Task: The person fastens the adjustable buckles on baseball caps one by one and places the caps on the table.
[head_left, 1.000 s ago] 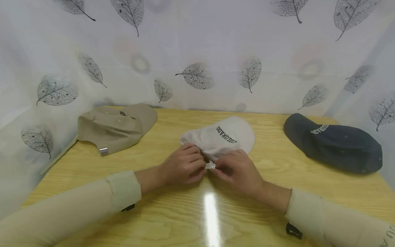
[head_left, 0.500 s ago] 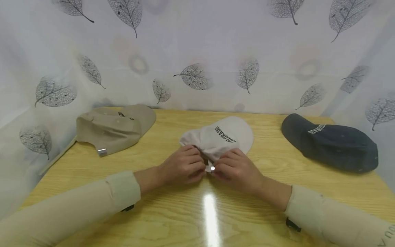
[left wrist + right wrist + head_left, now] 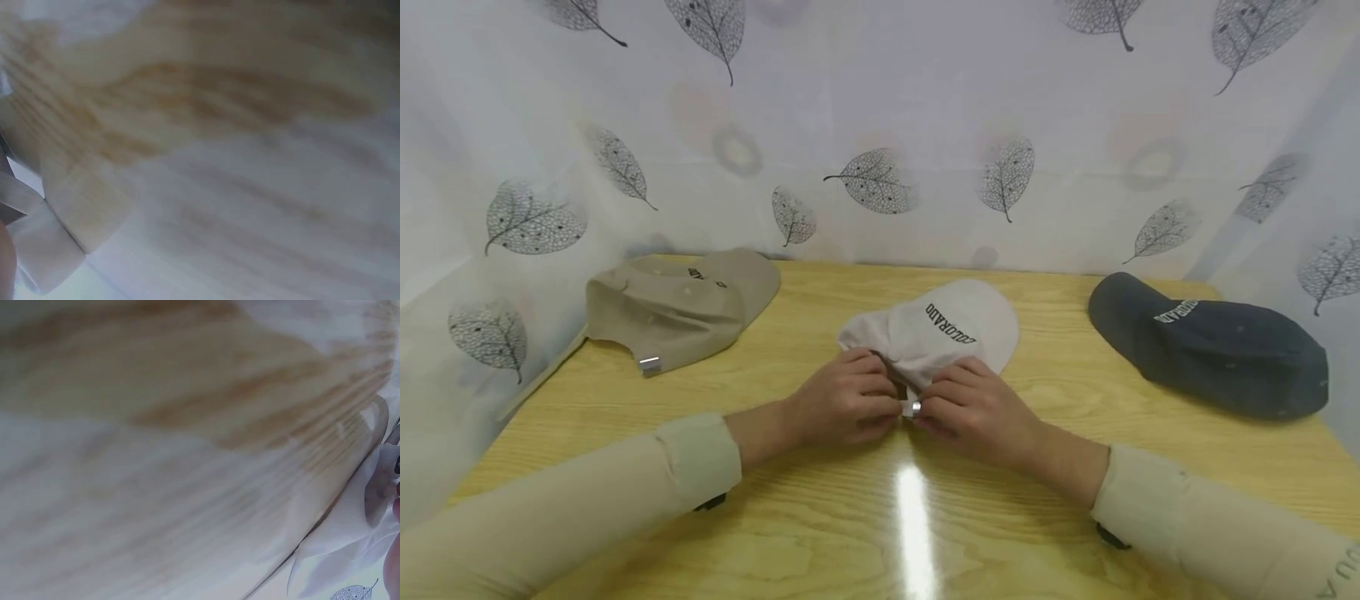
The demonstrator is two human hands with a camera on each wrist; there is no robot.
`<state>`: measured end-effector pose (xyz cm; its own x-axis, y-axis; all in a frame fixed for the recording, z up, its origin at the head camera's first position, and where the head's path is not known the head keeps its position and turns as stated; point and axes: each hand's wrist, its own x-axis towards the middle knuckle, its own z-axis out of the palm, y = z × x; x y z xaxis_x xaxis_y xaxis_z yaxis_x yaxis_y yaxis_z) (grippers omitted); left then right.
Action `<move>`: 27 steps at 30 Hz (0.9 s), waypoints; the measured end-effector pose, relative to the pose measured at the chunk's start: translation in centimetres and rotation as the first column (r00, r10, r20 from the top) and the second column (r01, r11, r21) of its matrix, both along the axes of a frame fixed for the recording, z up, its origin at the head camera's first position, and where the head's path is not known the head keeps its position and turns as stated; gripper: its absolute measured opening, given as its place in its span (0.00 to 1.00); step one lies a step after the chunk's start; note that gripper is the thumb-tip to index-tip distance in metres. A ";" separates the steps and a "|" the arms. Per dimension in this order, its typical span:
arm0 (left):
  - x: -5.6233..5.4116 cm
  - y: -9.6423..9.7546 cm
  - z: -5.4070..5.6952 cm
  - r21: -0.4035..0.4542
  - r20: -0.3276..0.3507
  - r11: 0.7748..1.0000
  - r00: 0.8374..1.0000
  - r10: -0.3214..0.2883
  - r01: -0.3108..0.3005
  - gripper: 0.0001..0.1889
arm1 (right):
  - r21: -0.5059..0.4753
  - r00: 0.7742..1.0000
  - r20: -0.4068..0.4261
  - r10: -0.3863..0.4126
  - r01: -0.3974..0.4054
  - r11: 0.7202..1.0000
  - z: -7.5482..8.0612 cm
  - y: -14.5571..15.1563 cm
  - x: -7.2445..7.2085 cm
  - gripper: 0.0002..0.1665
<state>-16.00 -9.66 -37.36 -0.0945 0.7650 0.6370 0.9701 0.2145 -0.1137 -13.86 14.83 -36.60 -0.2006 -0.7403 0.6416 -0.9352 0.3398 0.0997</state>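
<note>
A white baseball cap (image 3: pixel 955 321) lettered COLORADO lies mid-table, brim pointing to the back right and its rear opening facing me. My left hand (image 3: pixel 846 400) grips the left side of the rear edge, fingers curled. Opposite it, my right hand (image 3: pixel 981 408) pinches the strap by its small shiny metal buckle (image 3: pixel 916 407). A short length of pale strap shows between the two hands; the fingertips hide the rest. Part of the cap (image 3: pixel 50 250) shows at the left wrist view's lower left, and its white cloth (image 3: pixel 331 540) at the right wrist view's lower right.
On the wooden table (image 3: pixel 820 517), a khaki cap (image 3: pixel 677 312) with a metal strap buckle lies at the left. A dark navy cap (image 3: pixel 1232 354) lies at the right. Behind the table hangs a white leaf-print curtain (image 3: pixel 910 92).
My right thumb and fingers have drawn closer together on the strap, and the metal buckle now shows bright beside them. The left hand and all three caps stay about where they were.
</note>
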 end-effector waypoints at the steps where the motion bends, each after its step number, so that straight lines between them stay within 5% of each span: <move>1: 0.1 0.0 0.0 0.001 0.004 1.000 1.000 0.001 -0.001 0.05 | -0.007 1.000 0.003 0.002 -0.002 1.000 -0.1 0.0 0.0 0.08; 27: -0.6 0.0 0.5 -0.005 0.014 0.999 0.999 -0.038 0.038 0.04 | -0.047 0.998 -0.023 0.061 -0.062 0.997 0.4 -0.4 -0.5 0.05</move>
